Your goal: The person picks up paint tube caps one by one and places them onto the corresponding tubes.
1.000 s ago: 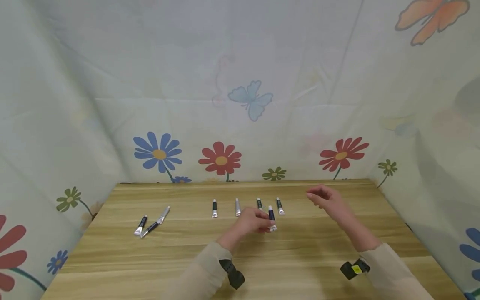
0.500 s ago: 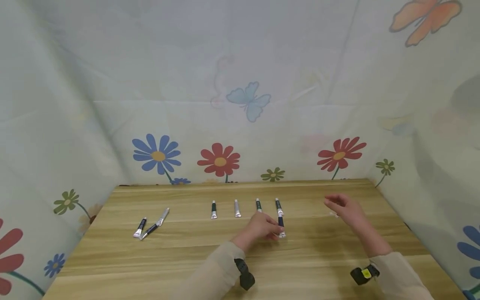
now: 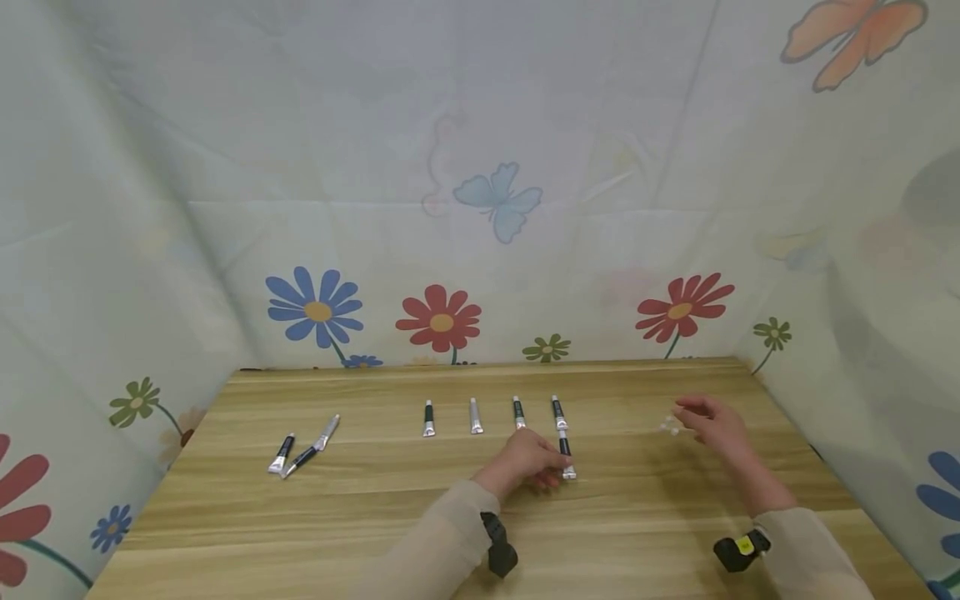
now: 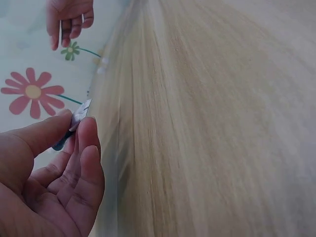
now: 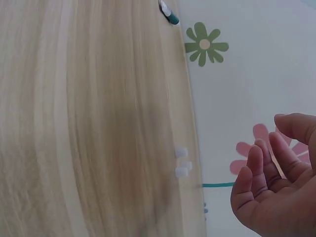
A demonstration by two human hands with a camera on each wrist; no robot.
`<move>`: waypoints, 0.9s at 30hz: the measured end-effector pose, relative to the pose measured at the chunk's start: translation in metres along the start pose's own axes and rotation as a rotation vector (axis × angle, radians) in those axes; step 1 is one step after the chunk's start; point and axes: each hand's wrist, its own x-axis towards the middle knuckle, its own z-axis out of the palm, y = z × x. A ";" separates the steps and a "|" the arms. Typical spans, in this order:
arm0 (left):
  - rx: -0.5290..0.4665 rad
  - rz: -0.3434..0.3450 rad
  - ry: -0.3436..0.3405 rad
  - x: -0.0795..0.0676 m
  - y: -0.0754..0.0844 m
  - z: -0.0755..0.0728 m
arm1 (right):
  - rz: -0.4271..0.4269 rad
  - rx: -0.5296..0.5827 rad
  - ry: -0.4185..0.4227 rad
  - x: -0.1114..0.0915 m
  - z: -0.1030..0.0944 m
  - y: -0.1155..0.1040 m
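Note:
My left hand (image 3: 528,462) pinches a small dark paint tube (image 3: 565,448) by its silver crimped end, between thumb and index finger. In the left wrist view the silver end of this paint tube (image 4: 80,113) sticks out past the fingertips. The tube's top end lies close below a green paint tube (image 3: 558,412) in the back row. To the right, my right hand (image 3: 716,429) hovers with its fingers loosely bent and nothing between them. Beside it, several small white caps (image 3: 670,426) lie on the table; the right wrist view shows the caps (image 5: 181,172) apart from the fingers.
Along the back stand out a dark green tube (image 3: 428,418), a grey tube (image 3: 476,416) and another green tube (image 3: 518,412). Two dark tubes (image 3: 282,454) and a silver-grey tube (image 3: 327,432) lie at the left. A floral cloth (image 3: 495,275) borders the wooden table (image 3: 375,517).
My left hand has carried the dark tube rightward and slightly nearer, to below the rightmost green tube. My right hand has moved right, and the white caps have come into view.

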 end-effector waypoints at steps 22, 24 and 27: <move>-0.043 -0.081 0.036 0.010 -0.001 0.008 | 0.158 -0.029 -0.108 0.018 0.001 0.032; -0.046 -0.089 0.034 0.011 -0.001 0.009 | 0.152 -0.043 -0.117 0.020 0.002 0.036; -0.039 -0.096 0.034 0.013 -0.001 0.009 | 0.153 -0.057 -0.115 0.023 0.004 0.039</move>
